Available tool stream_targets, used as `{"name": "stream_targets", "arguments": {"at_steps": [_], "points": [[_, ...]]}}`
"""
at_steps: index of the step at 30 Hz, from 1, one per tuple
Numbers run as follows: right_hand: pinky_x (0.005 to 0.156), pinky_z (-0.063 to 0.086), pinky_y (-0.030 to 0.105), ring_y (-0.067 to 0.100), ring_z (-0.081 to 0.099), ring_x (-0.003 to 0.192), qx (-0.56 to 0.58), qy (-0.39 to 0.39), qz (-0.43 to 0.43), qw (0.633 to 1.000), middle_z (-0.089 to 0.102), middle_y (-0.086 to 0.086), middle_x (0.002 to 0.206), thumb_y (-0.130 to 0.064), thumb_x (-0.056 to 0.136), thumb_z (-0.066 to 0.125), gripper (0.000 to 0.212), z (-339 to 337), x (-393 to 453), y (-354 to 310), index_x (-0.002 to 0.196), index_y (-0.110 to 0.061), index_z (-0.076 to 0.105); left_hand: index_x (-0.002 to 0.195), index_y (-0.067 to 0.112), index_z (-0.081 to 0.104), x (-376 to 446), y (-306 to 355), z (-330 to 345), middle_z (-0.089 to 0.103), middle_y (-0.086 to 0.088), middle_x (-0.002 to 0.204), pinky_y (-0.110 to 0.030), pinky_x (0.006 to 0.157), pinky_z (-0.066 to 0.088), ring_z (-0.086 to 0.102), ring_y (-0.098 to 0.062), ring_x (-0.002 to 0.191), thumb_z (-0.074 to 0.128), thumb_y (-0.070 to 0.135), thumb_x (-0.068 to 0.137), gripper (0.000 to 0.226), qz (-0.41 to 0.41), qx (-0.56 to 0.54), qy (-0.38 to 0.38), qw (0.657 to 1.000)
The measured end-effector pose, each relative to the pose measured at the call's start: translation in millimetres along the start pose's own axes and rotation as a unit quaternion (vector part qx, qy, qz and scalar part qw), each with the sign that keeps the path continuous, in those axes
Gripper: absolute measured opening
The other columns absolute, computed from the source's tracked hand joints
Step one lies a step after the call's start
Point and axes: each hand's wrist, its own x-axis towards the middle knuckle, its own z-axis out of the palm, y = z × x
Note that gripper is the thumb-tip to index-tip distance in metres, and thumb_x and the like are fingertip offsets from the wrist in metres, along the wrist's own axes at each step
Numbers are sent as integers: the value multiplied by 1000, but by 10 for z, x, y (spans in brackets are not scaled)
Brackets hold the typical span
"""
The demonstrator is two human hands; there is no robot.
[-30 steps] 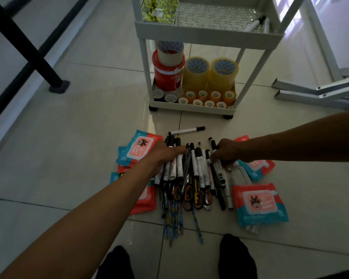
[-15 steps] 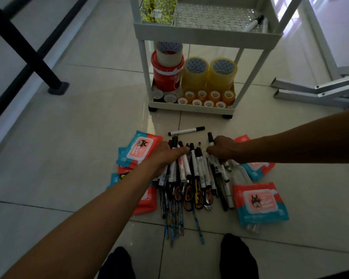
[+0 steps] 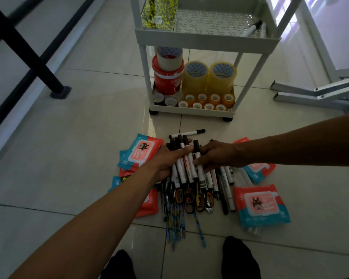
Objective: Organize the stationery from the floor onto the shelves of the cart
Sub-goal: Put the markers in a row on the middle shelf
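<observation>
1. Head view, left to right: black metal railing posts [image 3: 38,65] in upper left of frame, pale glossy tile floor [image 3: 69,158] below them.
2. Left of centre: red-and-teal soft wet-wipe packs [image 3: 140,155], stacked, partly under the left forearm.
3. Left hand [image 3: 167,160] at centre, arm reaching fwd from lower left. Fingers curled round a bundle of white-barrelled, black-capped markers [image 3: 184,164], caps pointing toward the cart.
4. Centre bottom: orange-handled scissors [image 3: 191,198] and blue patterned pencils [image 3: 177,224] lie under/below the bundle, on the floor.
5. Right hand [image 3: 215,156] comes in from right edge, palm down, fingers bent over the right side of the same bundle, touching the markers; looks like it's pressing them toward the left hand.
6. One more marker of the same kind [image 3: 187,133] lies loose, crosswise, just beyond the hands.
7. Upper centre: white plastic tiered cart [image 3: 207,38]; tape rolls [image 3: 207,77] fill the bottom shelf, one marker already on the perforated shelf above.
8. Right: another wipe pack [image 3: 262,206], grey metal frame legs [image 3: 314,93] in upper right.
9. Risks, my guess: bundle is big for one grip, so markers at the edges could slide out on the lift; scissors tangled beneath may get dragged along; loose marker may be missed.
</observation>
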Motion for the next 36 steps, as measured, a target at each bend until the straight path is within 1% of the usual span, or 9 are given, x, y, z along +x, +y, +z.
{"name": "stream_targets", "arguments": {"at_steps": [5, 11, 15, 19, 21, 23, 27, 31, 36], "points": [[91, 58, 33, 23, 70, 107, 39, -23, 10, 999, 73, 14, 114, -17, 100, 57, 29, 41, 18, -108, 122, 1, 63, 107, 8, 71, -5, 15, 87, 73, -13, 103, -36, 86, 59, 72, -23, 90, 71, 15, 91, 17, -53, -60, 29, 996], [88, 59, 34, 25, 73, 99, -24, 52, -46, 997, 75, 15, 103, -24, 92, 67, 35, -42, 40, -266, 112, 5, 69, 128, 0, 64, 4, 106, 144, 70, -18, 120, -33, 86, 60, 71, -26, 106, 75, 18, 86, 47, -21, -112, 18, 993], [68, 61, 24, 21, 76, 84, -24, 116, -68, 991, 77, 11, 88, -34, 79, 79, 42, -38, 45, -271, 98, 4, 74, 124, 4, 66, 80, 148, 196, 71, -19, 117, -39, 81, 60, 72, -29, 101, 74, 25, 89, 41, -37, -104, 40, 993], [75, 62, 32, 26, 76, 85, -13, 119, -42, 992, 76, 16, 90, -50, 91, 63, 55, -31, 97, -202, 101, 3, 71, 99, 9, 71, 172, 218, 159, 74, -10, 86, -34, 66, 59, 72, -22, 74, 70, 27, 91, 21, -35, -56, 119, 991], [79, 62, 37, 30, 75, 87, -13, 167, -1, 986, 75, 20, 94, -45, 98, 55, 52, -100, 106, -109, 105, 4, 68, 90, 8, 67, 195, 255, 58, 71, -4, 66, -27, 52, 56, 69, -14, 55, 70, 25, 91, 18, -27, -48, 158, 986], [74, 62, 35, 29, 75, 83, -62, 215, 27, 974, 75, 20, 93, -34, 98, 59, 40, -154, 85, 20, 104, 5, 68, 92, 5, 65, 181, 261, -53, 69, -4, 61, -27, 50, 56, 69, -14, 52, 71, 23, 91, 19, -39, -46, 171, 984], [53, 57, 23, 16, 74, 64, -182, 175, 78, 964, 75, 7, 72, -36, 79, 81, 39, -36, 95, 240, 94, -3, 66, 115, 0, 60, 159, 86, -163, 67, -13, 85, -35, 68, 60, 69, -23, 69, 80, 13, 80, 42, -80, 25, 165, 983], [44, 50, 20, 10, 69, 49, -288, 168, 77, 940, 69, -3, 52, -58, 73, 79, 52, 113, 237, 276, 81, -11, 59, 109, 3, 63, 159, -34, -122, 68, -15, 84, -32, 57, 58, 72, -23, 59, 81, 9, 73, 40, -77, 55, 174, 980], [41, 52, 21, 16, 71, 51, -239, 120, 71, 961, 68, -3, 51, -39, 82, 79, 33, 153, 390, 187, 81, -12, 59, 109, 4, 64, 167, -38, -86, 75, -15, 85, -40, 66, 62, 76, -26, 69, 84, 14, 70, 45, -95, 60, 160, 981]]}}
